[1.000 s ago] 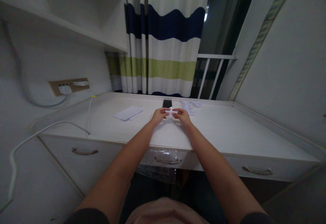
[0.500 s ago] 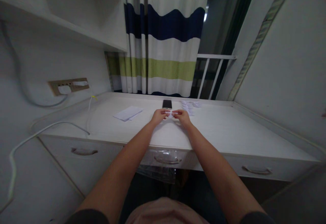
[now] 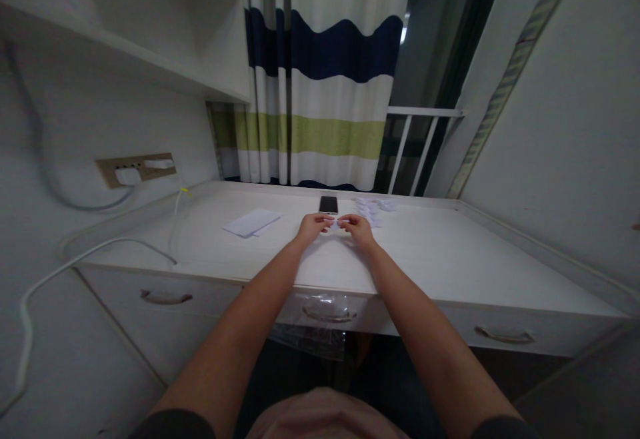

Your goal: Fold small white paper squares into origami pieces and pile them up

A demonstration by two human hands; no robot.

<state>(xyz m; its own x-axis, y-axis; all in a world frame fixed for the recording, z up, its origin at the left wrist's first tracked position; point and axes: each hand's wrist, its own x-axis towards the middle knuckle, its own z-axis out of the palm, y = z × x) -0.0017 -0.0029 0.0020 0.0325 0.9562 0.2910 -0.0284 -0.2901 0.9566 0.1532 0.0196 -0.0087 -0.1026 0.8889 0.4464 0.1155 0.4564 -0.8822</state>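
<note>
Between my fingertips, over the middle of the desk, is a small piece of white paper point(image 3: 335, 224); its exact shape is too small to make out. My left hand point(image 3: 314, 226) pinches it from the left, and my right hand point(image 3: 357, 227) pinches it from the right. Just beyond my hands lies a black phone point(image 3: 328, 204). Several small folded white paper pieces point(image 3: 369, 210) sit in rows past my right hand. To the left, flat sheets of white paper point(image 3: 253, 222) rest in a loose stack.
The white desk point(image 3: 440, 259) has drawers along its front, one with clear plastic point(image 3: 327, 302) around its handle. A white cable point(image 3: 115, 242) crosses the left end near a wall socket point(image 3: 135, 169). A striped curtain point(image 3: 340, 92) hangs behind, and a shelf point(image 3: 150, 46) juts out at upper left.
Almost nothing differs. Both hands stay in the same spot with the paper between them, the fingers shifting only very slightly.
</note>
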